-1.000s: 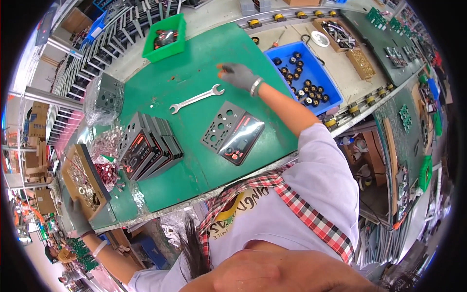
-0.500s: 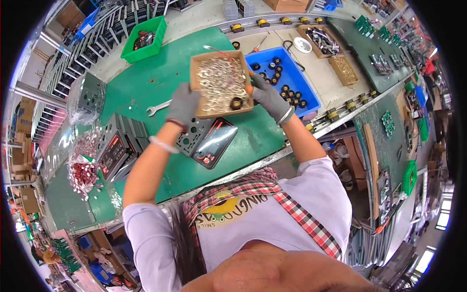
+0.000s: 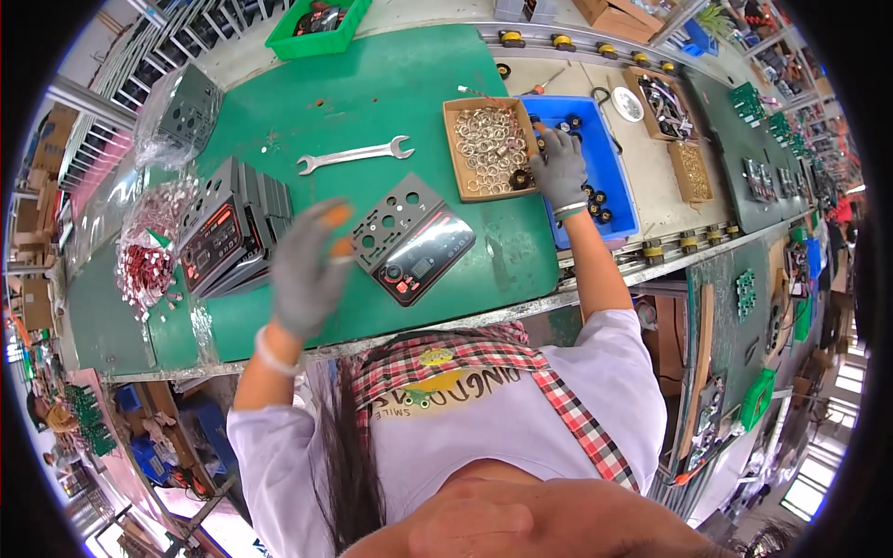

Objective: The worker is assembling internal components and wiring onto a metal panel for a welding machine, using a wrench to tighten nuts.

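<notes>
A shallow cardboard box [image 3: 458, 163] of small silver metal rings sits at the left edge of a blue bin [image 3: 621, 200]. My right hand [image 3: 561, 169], in a grey glove, is closed at the box's right side; its fingertips are partly hidden. One round black part [image 3: 523, 179] lies among the rings, and more black round parts [image 3: 600, 206] are in the bin. My left hand [image 3: 312, 270], blurred, hovers empty with its orange fingertips apart. Beside it lies a dark grey panel with round holes and a glossy printed face [image 3: 428, 251]. A double open-ended wrench [image 3: 358, 154] rests beyond.
Stacked grey panels [image 3: 233, 223] and bagged red-and-white wires [image 3: 149, 251] are at the left. A plastic-wrapped grey casing [image 3: 179, 116] stands behind them. A green bin [image 3: 316, 42] is at the far edge. A roller rail [image 3: 688, 244] and small parts boxes [image 3: 690, 172] are at the right.
My left hand has let go of the cardboard box and moved left and nearer. The box has shifted right to the blue bin with my right hand. The wrench and panel now show fully.
</notes>
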Demonstrator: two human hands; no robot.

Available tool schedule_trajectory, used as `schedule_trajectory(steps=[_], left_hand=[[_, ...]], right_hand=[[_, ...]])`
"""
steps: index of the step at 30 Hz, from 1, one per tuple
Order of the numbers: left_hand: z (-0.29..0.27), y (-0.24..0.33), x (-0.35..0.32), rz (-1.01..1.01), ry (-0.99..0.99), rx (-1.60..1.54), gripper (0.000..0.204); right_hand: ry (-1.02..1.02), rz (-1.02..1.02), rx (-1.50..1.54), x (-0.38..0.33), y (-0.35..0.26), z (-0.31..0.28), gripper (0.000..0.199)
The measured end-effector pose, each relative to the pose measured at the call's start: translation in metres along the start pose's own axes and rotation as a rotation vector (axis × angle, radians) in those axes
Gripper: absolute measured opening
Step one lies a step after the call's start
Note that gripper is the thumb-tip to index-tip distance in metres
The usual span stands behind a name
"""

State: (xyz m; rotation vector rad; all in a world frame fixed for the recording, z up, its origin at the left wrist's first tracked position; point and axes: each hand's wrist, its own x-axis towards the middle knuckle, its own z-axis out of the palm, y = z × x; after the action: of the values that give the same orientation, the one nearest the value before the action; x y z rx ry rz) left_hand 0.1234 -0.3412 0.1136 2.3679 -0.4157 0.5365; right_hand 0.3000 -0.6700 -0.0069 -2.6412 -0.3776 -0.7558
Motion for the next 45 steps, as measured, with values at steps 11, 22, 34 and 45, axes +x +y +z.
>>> schedule_trajectory(steps=[11,22,34,45], left_hand=[[-0.138,-0.135,-0.184,-0.770,0.728,0.452,0.024],[0.015,-0.057,-0.121,-0.078,-0.063,0.131,0.036],[0.066,-0.076,-0.070,-0.001,-0.551,0.290,0.078],[0.082,-0.074,-0.092,0.004,-0.302,0.132,0.088]], right_hand=[[-0.342,-0.401,-0.283,0.025,-0.014,0.010,0.010],[-0.119,-0.224,0.022,0.053,-0.059,-0.014,0.021],[-0.172,0.241,0.869,0.016,-0.073,-0.060,0.018],[-0.845,0.395,1.024,-0.001,-0.161,-0.074,0.021]])
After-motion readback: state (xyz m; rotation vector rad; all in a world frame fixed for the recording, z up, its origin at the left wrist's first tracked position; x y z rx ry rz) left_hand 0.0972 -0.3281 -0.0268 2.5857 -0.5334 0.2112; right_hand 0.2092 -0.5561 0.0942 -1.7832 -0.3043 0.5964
